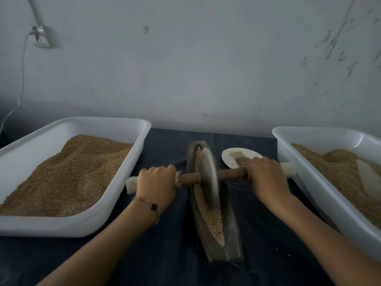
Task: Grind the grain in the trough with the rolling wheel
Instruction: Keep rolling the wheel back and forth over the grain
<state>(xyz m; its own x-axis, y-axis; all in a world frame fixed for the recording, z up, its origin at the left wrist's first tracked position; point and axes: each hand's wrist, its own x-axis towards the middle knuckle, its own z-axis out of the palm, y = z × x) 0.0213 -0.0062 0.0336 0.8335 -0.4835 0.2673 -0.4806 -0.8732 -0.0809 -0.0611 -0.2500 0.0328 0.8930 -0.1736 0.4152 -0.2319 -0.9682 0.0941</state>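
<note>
Wooden axle (pixel 231 174) runs through the rolling wheel (pixel 208 178), which stands in the dark trough (pixel 231 234) on the grain (pixel 212 219). Your left hand (pixel 157 182) and right hand (pixel 266 178) each curl tightly around a cloth-wrapped axle end.

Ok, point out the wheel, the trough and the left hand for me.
wheel (pixel 208 178), head view, on the flat face of the disc.
trough (pixel 232 230), head view, on its bare right inner wall.
left hand (pixel 157 182), head view, on the back of the hand gripping the axle.
</note>
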